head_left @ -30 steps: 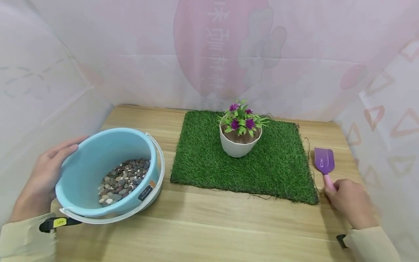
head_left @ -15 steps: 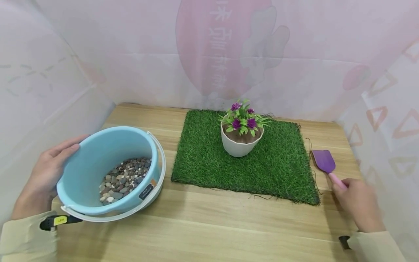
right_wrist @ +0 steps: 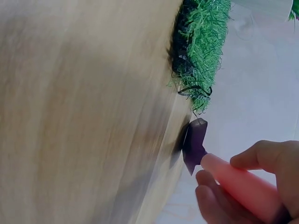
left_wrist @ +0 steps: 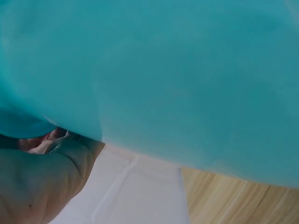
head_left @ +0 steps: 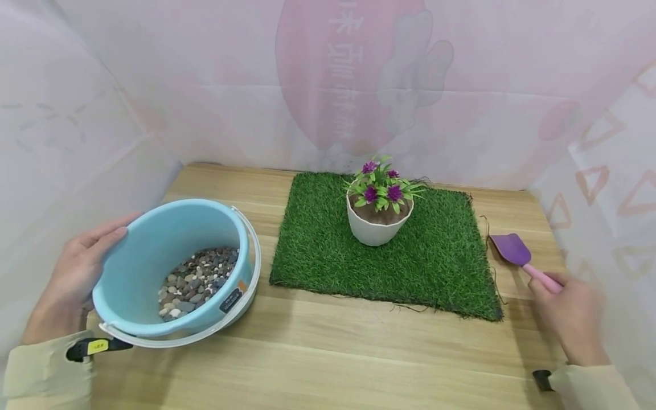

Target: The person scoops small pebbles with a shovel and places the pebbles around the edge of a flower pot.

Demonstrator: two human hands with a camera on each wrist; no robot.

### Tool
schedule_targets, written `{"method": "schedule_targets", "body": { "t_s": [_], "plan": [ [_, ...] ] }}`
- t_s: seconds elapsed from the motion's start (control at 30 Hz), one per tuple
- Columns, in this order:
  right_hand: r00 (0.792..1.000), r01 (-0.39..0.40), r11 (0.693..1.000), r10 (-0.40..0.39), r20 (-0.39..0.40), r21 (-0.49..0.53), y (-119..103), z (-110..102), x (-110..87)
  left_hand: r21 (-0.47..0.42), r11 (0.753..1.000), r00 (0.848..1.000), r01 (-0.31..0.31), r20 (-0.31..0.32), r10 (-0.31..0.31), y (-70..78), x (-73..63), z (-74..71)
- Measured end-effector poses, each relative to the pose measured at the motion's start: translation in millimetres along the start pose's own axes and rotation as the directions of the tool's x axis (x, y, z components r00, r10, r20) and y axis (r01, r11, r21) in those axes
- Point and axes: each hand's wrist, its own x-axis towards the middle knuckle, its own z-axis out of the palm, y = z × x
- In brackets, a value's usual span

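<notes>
My left hand (head_left: 77,267) grips the left side of a light blue bucket (head_left: 138,250), with the thumb near its rim; the other fingers are partly hidden. Grey, brown and white pebbles (head_left: 200,282) lie in the bucket, and its white handle (head_left: 253,279) hangs down around the right and front. In the left wrist view the bucket wall (left_wrist: 187,84) fills most of the picture. My right hand (head_left: 569,313) holds a small shovel by its pink handle (right_wrist: 238,182). The shovel's purple blade (head_left: 511,249) points left and away, just right of the grass mat.
A green artificial grass mat (head_left: 318,250) lies mid-table on the wooden table (head_left: 348,353). On it stands a white flowerpot (head_left: 374,232) with brown soil and purple flowers (head_left: 394,193). Printed fabric walls (head_left: 230,108) enclose the back and sides. Loose threads stick out from the mat's edge.
My right hand has shifted slightly right with the shovel, whose blade has swung from pointing away toward pointing left. The left hand and bucket stay nearly in place.
</notes>
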Motion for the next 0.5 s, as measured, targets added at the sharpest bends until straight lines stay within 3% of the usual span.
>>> {"method": "schedule_targets", "body": {
  "t_s": [0.23, 0.5],
  "plan": [
    [0.999, -0.032, 0.999, 0.031, 0.022, 0.022, -3.5, -2.8, 1.6, 0.013, 0.999, 0.999, -0.03, -0.011, 0.031, -3.6, -6.3, 0.9],
    [0.999, -0.015, 1.0, 0.016, -0.035, 0.013, -5.9, -3.5, 0.8, -0.007, 0.997, 0.997, -0.076, -0.02, 0.075, -5.8, -10.8, 8.4]
  ]
}}
